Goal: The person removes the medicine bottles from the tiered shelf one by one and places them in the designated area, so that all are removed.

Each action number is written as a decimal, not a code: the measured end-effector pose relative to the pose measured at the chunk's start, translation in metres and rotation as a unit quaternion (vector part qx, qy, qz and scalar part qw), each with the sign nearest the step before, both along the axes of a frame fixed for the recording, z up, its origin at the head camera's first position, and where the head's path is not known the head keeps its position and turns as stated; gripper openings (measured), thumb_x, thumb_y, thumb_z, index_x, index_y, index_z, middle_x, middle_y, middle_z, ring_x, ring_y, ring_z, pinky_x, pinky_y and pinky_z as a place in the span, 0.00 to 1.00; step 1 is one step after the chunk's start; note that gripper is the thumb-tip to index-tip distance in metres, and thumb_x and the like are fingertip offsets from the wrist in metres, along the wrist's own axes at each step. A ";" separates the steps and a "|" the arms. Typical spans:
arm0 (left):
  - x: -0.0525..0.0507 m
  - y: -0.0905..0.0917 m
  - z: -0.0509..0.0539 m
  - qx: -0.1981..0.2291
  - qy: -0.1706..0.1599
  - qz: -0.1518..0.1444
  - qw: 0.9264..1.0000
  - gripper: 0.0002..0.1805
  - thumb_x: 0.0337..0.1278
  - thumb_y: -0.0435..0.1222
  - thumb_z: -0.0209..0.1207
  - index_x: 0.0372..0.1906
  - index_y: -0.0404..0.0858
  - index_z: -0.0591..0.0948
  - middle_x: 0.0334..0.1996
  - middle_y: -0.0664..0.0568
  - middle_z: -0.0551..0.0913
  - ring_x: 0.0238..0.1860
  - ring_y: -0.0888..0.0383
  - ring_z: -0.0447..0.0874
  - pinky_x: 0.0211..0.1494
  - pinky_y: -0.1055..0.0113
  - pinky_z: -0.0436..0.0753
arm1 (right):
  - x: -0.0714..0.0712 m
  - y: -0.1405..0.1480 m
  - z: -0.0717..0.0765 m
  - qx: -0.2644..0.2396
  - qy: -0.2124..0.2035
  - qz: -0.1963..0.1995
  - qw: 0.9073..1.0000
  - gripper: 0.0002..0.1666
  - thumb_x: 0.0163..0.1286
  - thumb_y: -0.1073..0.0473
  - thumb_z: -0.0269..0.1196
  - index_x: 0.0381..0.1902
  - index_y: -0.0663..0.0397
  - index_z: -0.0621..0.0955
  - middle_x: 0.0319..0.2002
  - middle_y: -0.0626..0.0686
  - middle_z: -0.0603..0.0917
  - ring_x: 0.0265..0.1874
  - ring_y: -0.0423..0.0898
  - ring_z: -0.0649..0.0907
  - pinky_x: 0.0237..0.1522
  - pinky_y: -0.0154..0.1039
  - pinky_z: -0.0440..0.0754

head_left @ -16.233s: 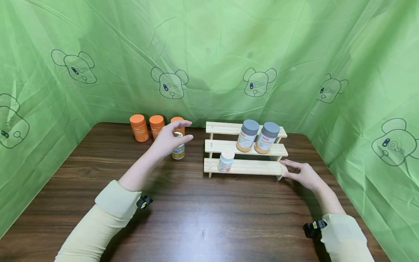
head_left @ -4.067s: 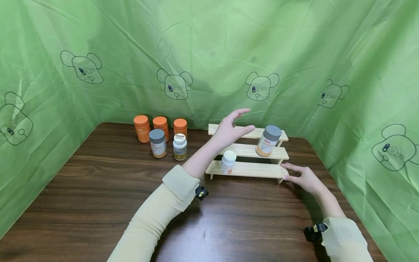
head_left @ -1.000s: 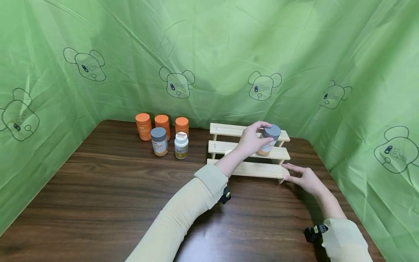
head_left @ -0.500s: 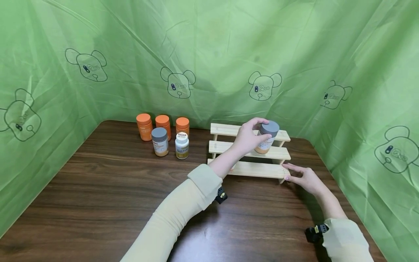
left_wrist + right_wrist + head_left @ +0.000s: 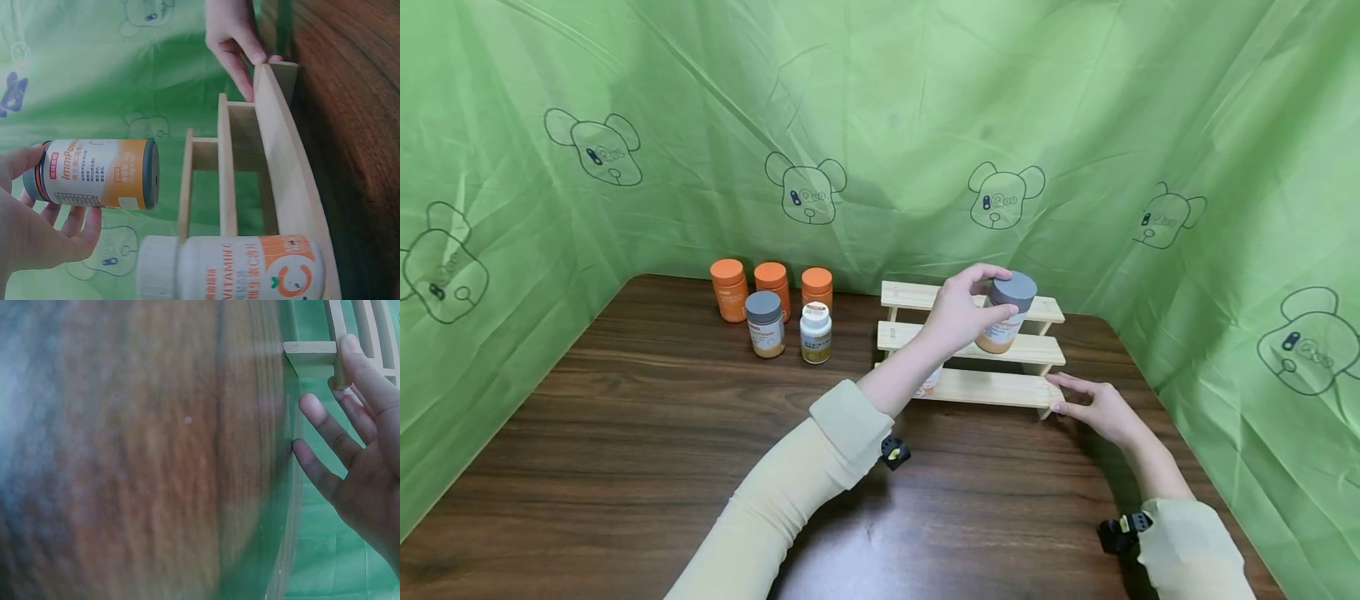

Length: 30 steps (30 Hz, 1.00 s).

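My left hand (image 5: 961,312) grips a supplement bottle (image 5: 1000,332) with a grey lid, white label and orange base. In the left wrist view, that bottle (image 5: 103,173) is off the wood, held near its lid between thumb and fingers. It hangs by the middle tier of a three-step wooden display rack (image 5: 992,388). My right hand (image 5: 1103,410) pinches the right end of the rack's lowest tier; in the right wrist view, its other fingers (image 5: 331,432) spread loosely. A white vitamin C bottle (image 5: 234,269) stands on the lowest tier, partly behind my left forearm in the head view.
Left of the rack on the wooden table (image 5: 625,433) stand several bottles: a second grey-lidded bottle (image 5: 766,327), a white-capped bottle with a gold label (image 5: 816,335), and three orange bottles (image 5: 730,292) behind them. Green cloth (image 5: 895,100) encloses the back and sides.
One grey-lidded bottle went from the rack to the table earlier. My left hand has since gripped the other, lifted it and shifted it slightly left. The right hand stays at the rack's end.
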<state>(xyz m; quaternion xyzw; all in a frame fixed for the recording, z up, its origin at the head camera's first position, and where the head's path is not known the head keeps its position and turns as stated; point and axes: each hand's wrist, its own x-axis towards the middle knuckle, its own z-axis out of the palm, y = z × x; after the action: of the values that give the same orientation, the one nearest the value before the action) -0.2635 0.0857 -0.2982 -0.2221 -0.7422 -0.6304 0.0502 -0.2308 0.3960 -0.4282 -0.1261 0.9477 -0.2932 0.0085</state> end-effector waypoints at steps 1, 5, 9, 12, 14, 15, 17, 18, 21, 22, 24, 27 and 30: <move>0.001 -0.001 0.001 0.000 0.002 0.001 1.000 0.22 0.47 0.36 0.70 0.50 0.48 0.80 0.50 0.59 0.82 0.47 0.63 0.80 0.48 0.65 0.77 | 0.000 0.000 0.000 0.001 0.000 0.000 1.000 0.32 0.61 0.52 0.67 0.62 0.52 0.75 0.62 0.67 0.71 0.61 0.62 0.70 0.55 0.55 0.68; 0.006 -0.006 0.008 -0.002 0.011 0.001 1.000 0.22 0.47 0.37 0.70 0.50 0.48 0.80 0.50 0.58 0.82 0.47 0.63 0.80 0.48 0.64 0.77 | 0.001 0.000 0.000 0.006 0.003 -0.005 1.000 0.31 0.60 0.51 0.67 0.62 0.50 0.75 0.62 0.66 0.72 0.60 0.60 0.71 0.53 0.46 0.71; 0.011 -0.014 0.015 -0.003 0.014 -0.001 1.000 0.22 0.47 0.38 0.70 0.50 0.50 0.80 0.50 0.58 0.81 0.47 0.62 0.80 0.46 0.64 0.77 | 0.001 0.000 -0.001 0.009 0.003 -0.009 1.000 0.32 0.60 0.48 0.67 0.62 0.48 0.76 0.62 0.66 0.72 0.60 0.60 0.71 0.52 0.46 0.71; 0.014 -0.020 0.019 -0.006 0.020 -0.001 1.000 0.22 0.47 0.38 0.70 0.50 0.50 0.80 0.50 0.58 0.81 0.47 0.61 0.80 0.45 0.64 0.78 | 0.002 0.000 0.000 0.003 0.001 -0.010 1.000 0.31 0.60 0.47 0.67 0.61 0.47 0.76 0.62 0.66 0.71 0.61 0.62 0.70 0.55 0.54 0.69; 0.016 -0.025 0.021 -0.008 0.023 -0.002 1.000 0.22 0.47 0.39 0.70 0.51 0.51 0.80 0.51 0.58 0.81 0.48 0.61 0.80 0.45 0.64 0.79 | 0.002 0.001 0.001 0.001 -0.001 -0.008 1.000 0.32 0.60 0.47 0.67 0.62 0.47 0.76 0.62 0.66 0.71 0.62 0.63 0.69 0.56 0.58 0.67; 0.017 -0.027 0.022 -0.010 0.023 -0.002 1.000 0.22 0.48 0.39 0.70 0.51 0.51 0.79 0.51 0.58 0.81 0.48 0.61 0.80 0.44 0.65 0.79 | 0.002 0.001 0.001 -0.003 -0.001 -0.008 1.000 0.32 0.60 0.47 0.67 0.61 0.47 0.76 0.62 0.66 0.71 0.62 0.63 0.69 0.56 0.59 0.67; 0.018 -0.033 0.024 -0.010 0.022 -0.003 1.000 0.22 0.48 0.39 0.70 0.51 0.51 0.79 0.51 0.59 0.81 0.48 0.60 0.80 0.44 0.66 0.80 | 0.002 0.001 0.001 -0.009 -0.003 -0.006 1.000 0.32 0.60 0.48 0.67 0.61 0.48 0.76 0.62 0.68 0.71 0.62 0.65 0.68 0.57 0.61 0.66; 0.019 -0.035 0.025 -0.010 0.021 -0.003 1.000 0.22 0.48 0.40 0.70 0.51 0.51 0.79 0.51 0.59 0.81 0.48 0.60 0.80 0.43 0.66 0.80 | 0.002 0.001 0.001 -0.011 -0.004 -0.004 1.000 0.32 0.60 0.48 0.67 0.61 0.49 0.76 0.62 0.68 0.70 0.62 0.65 0.68 0.57 0.61 0.66; 0.021 -0.044 0.027 -0.007 0.019 -0.003 1.000 0.22 0.48 0.40 0.69 0.51 0.51 0.79 0.50 0.58 0.80 0.47 0.60 0.80 0.43 0.67 0.80 | 0.002 0.002 0.001 -0.012 -0.004 -0.003 1.000 0.32 0.59 0.48 0.67 0.61 0.49 0.76 0.62 0.68 0.70 0.62 0.66 0.67 0.57 0.62 0.66; 0.022 -0.047 0.028 -0.005 0.019 -0.003 1.000 0.22 0.49 0.40 0.69 0.52 0.51 0.79 0.50 0.58 0.80 0.47 0.60 0.80 0.43 0.66 0.80 | 0.001 0.002 0.001 -0.011 -0.003 -0.005 1.000 0.32 0.59 0.48 0.67 0.61 0.49 0.76 0.62 0.68 0.70 0.62 0.66 0.67 0.57 0.61 0.66; 0.023 -0.053 0.029 -0.002 0.021 -0.001 1.000 0.22 0.49 0.40 0.69 0.52 0.51 0.79 0.50 0.58 0.80 0.47 0.59 0.79 0.42 0.66 0.81 | 0.001 0.002 0.001 -0.006 -0.002 -0.008 1.000 0.32 0.59 0.47 0.67 0.61 0.48 0.76 0.62 0.67 0.71 0.62 0.64 0.68 0.56 0.58 0.67; 0.025 -0.062 0.030 0.008 0.022 0.003 1.000 0.22 0.49 0.40 0.69 0.52 0.51 0.79 0.50 0.58 0.80 0.48 0.59 0.79 0.42 0.65 0.81 | 0.001 0.001 0.001 0.000 -0.002 -0.013 1.000 0.32 0.59 0.46 0.67 0.62 0.46 0.76 0.63 0.65 0.71 0.60 0.59 0.71 0.53 0.45 0.71; 0.026 -0.070 0.030 0.021 0.027 0.009 0.999 0.22 0.48 0.39 0.69 0.51 0.50 0.79 0.50 0.57 0.80 0.47 0.58 0.80 0.43 0.64 0.81 | 0.001 0.001 0.000 0.004 -0.002 -0.011 1.000 0.33 0.59 0.45 0.67 0.62 0.45 0.76 0.63 0.64 0.71 0.57 0.56 0.73 0.47 0.32 0.70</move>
<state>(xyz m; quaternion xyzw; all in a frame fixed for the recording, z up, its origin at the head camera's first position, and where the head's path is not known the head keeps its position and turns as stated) -0.2376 0.0153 -0.2684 -0.2308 -0.7292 -0.6391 0.0808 -0.2301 0.3972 -0.4277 -0.1146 0.9502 -0.2896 0.0074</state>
